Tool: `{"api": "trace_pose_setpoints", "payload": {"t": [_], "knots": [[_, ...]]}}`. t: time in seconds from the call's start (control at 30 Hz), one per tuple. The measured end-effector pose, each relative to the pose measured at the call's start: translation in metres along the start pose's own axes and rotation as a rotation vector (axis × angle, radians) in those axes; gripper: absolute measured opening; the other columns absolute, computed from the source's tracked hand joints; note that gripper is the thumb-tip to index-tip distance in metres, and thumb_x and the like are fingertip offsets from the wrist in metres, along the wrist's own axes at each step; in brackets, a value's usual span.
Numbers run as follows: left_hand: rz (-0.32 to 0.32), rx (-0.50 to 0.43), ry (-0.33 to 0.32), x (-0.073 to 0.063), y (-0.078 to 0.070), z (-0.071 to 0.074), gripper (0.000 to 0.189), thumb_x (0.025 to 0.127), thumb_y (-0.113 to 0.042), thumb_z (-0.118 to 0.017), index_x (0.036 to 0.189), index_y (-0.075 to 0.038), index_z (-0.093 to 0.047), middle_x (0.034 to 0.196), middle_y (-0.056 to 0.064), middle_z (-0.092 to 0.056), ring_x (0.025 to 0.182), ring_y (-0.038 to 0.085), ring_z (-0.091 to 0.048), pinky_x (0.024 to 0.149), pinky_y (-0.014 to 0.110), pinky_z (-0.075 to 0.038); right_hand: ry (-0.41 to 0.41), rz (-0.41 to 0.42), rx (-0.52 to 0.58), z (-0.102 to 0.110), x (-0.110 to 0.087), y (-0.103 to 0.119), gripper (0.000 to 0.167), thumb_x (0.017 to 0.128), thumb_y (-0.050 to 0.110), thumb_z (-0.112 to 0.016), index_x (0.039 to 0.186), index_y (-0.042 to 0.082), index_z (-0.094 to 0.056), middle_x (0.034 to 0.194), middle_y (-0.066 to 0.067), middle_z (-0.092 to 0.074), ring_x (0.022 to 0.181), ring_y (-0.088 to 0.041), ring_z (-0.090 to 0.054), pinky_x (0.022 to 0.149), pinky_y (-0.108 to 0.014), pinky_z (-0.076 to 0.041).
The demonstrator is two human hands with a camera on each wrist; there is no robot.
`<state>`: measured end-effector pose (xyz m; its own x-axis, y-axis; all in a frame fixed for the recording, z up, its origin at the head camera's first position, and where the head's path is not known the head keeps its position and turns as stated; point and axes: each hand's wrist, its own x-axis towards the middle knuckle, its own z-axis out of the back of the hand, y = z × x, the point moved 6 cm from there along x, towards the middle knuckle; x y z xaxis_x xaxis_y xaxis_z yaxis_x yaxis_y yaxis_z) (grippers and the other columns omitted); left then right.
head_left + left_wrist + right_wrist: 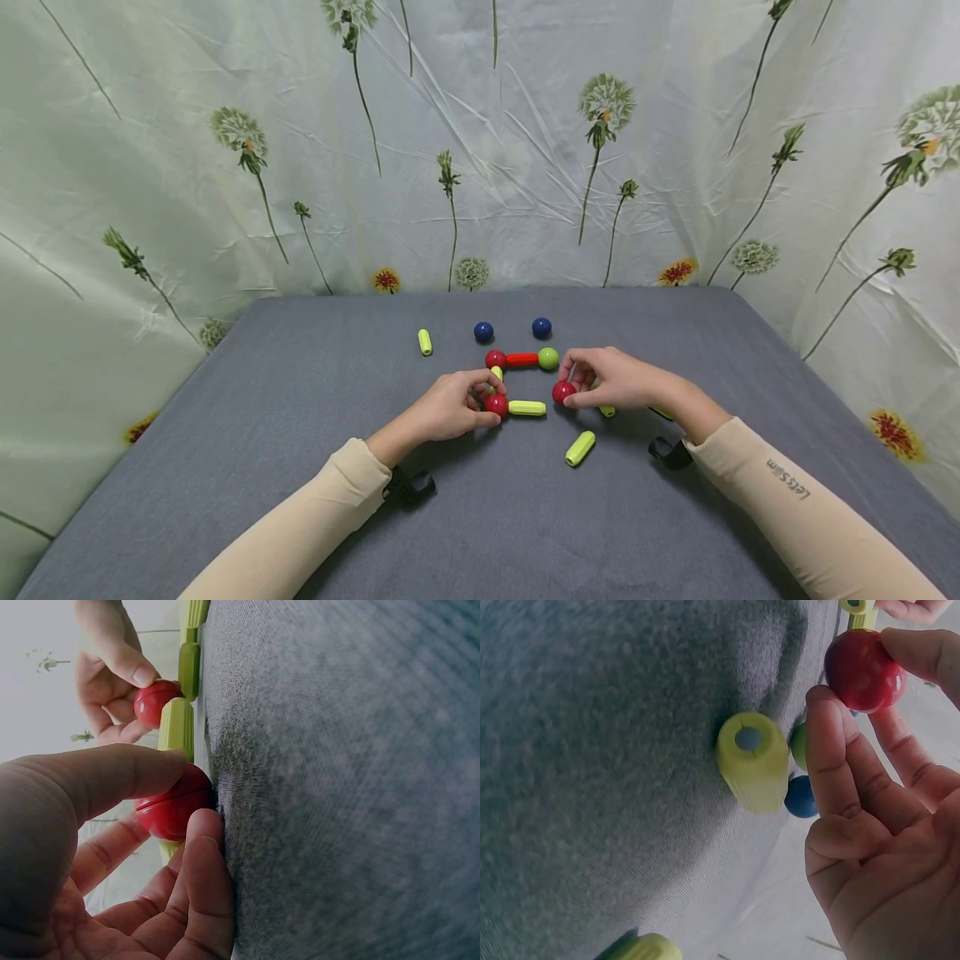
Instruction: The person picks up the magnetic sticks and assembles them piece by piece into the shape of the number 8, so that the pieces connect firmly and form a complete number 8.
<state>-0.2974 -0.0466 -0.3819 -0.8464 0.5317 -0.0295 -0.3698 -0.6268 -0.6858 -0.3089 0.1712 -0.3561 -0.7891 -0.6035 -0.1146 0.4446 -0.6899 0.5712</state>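
Observation:
My left hand [453, 406] grips a red ball [174, 804] between thumb and fingers, low against the grey cloth. From that ball a yellow-green ribbed rod [527, 407] points right, and another rod [497, 373] leads back toward a second red ball [495, 359]. A red rod [522, 360] joins this far ball to a green ball [548, 358]. In my right hand [611, 382], thumb and fingertips pinch a third red ball [865, 671]. It is right of the yellow-green rod's free end, with a gap between them in the head view.
Two blue balls [483, 332] lie behind the joined pieces. Loose yellow-green rods lie about: one at back left [425, 342], one in front [580, 448], and one partly under the right hand [607, 411]. A flowered curtain [480, 167] hangs behind the grey surface [480, 533].

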Motion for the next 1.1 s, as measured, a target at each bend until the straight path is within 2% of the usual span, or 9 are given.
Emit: {"api": "trace_pose_setpoints", "payload": {"t": [0.3, 0.67, 1.1], "knots": [[-0.002, -0.003, 0.001, 0.000, 0.000, 0.000, 0.031, 0.078, -0.024, -0.075, 0.104, -0.030, -0.059, 0.096, -0.006, -0.063, 0.070, 0.007, -0.062, 0.070, 0.027, -0.049, 0.028, -0.035, 0.000, -0.007, 0.003, -0.001, 0.027, 0.082, 0.034, -0.070, 0.102, 0.023, -0.055, 0.085, 0.006, -0.064, 0.080, -0.010, -0.060, 0.070, -0.027, -0.050], [0.004, -0.004, 0.001, 0.001, 0.001, -0.001, 0.031, 0.078, -0.024, -0.075, 0.103, -0.032, -0.059, 0.096, -0.006, -0.063, 0.070, 0.007, -0.062, 0.070, 0.027, -0.049, 0.048, -0.011, 0.008, -0.012, 0.004, 0.003, 0.028, 0.082, 0.032, -0.070, 0.101, 0.019, -0.055, 0.083, 0.005, -0.064, 0.076, -0.010, -0.058, 0.065, -0.025, -0.048], [0.018, -0.004, 0.000, 0.002, 0.003, -0.001, 0.030, 0.079, -0.025, -0.075, 0.102, -0.034, -0.058, 0.095, -0.007, -0.064, 0.072, 0.009, -0.061, 0.069, 0.027, -0.049, 0.070, -0.002, 0.025, -0.015, 0.005, 0.007, 0.028, 0.082, 0.031, -0.071, 0.102, 0.019, -0.055, 0.083, 0.004, -0.064, 0.077, -0.012, -0.059, 0.066, -0.026, -0.048]]}}
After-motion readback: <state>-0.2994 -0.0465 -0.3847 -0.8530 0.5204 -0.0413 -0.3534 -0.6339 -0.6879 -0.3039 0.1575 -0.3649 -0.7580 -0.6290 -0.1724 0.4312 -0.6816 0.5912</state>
